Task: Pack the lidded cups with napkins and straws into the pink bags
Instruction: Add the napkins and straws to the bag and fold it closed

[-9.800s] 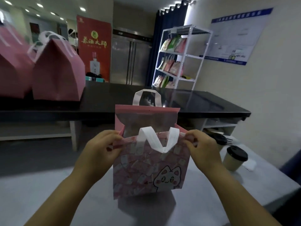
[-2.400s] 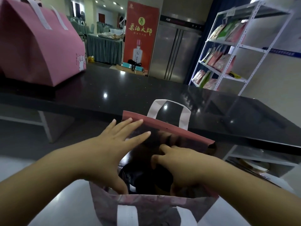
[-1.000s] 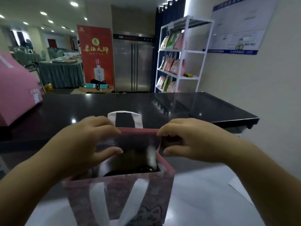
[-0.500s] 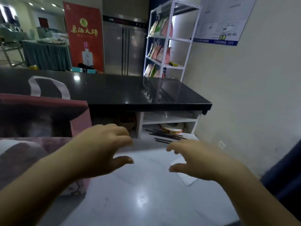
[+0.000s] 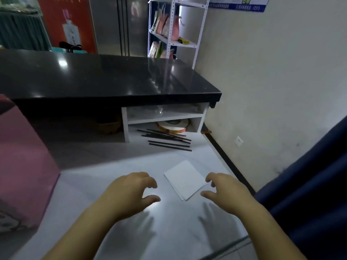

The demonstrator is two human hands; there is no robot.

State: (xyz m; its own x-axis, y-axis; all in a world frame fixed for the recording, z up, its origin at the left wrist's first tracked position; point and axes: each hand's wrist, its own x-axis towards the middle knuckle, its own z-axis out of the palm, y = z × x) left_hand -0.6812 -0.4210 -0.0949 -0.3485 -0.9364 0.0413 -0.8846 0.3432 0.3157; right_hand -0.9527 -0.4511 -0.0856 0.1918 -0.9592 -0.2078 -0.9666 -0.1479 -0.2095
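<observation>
Left grip (image 5: 129, 194) and right grip (image 5: 225, 190) are above the near bench (image 5: 93, 160), fingers loosely curled, holding nothing. The napkins (image 5: 185, 180) lie flat between them, just beside the right grip. The straws (image 5: 167, 139) lie farther back. The pink bag (image 5: 24, 166) stands at the left.

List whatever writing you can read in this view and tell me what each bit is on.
"12315": on the blue strip along the bottom of the wall poster.
Larger yellow-green letters above it: cut off by the frame edge, not readable.
White characters on the same strip: too blurred.
Red banner: only a white bottle picture shows, no lettering can be read.
Packets on the white shelf, round tin: print too small.
</observation>
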